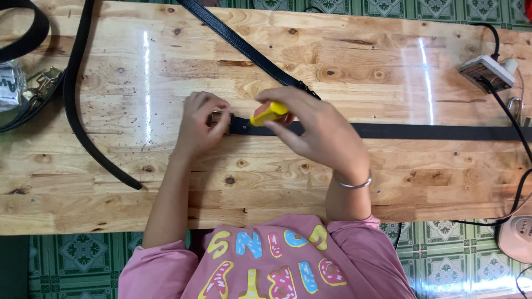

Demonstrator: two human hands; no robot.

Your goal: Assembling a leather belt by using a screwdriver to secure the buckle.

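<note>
Black leather belt strap [399,131] lies flat across the middle of the pale knotted wooden tabletop [388,182], running from the right edge to its metal buckle end [217,118] near the centre. Going left to right: your left hand [200,123] is bent over the buckle end, fingers pinched on it and pressing it down; keep that pin firm so the strap can't slide or twist. Your right hand [316,128] is clenched round a small yellow-handled tool [268,113], whose tip sits on the strap just right of the buckle. Tip itself is hidden, can't tell its kind. Hold the tool steady, upright over the strap's centreline, clear of left fingertips. A second black belt [83,116] loops at far left, well apart; a white power adapter [486,71] sits far right.
</note>
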